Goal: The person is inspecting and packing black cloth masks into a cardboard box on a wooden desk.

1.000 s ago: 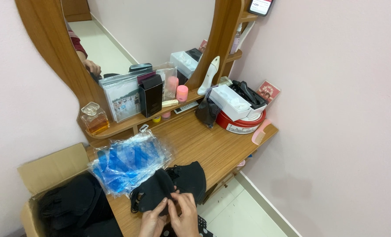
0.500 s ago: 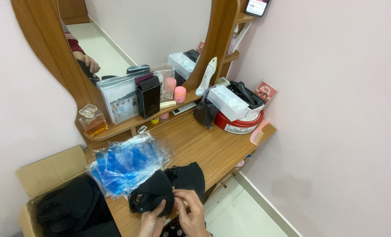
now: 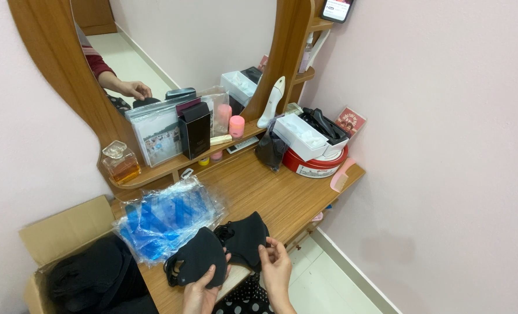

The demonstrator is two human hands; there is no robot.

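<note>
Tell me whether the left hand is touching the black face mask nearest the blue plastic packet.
Touching. The head view shows the left hand under that black face mask, its fingers overlapping the lower edge.

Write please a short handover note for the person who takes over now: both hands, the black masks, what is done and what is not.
Left hand: holds one black mask from below.
Right hand: fingers pinch the edge of the second black mask.
Both masks are at the front edge of the wooden table, beside the blue plastic pack.
Done: two masks out and separate.
Left: both not yet put down.
</note>
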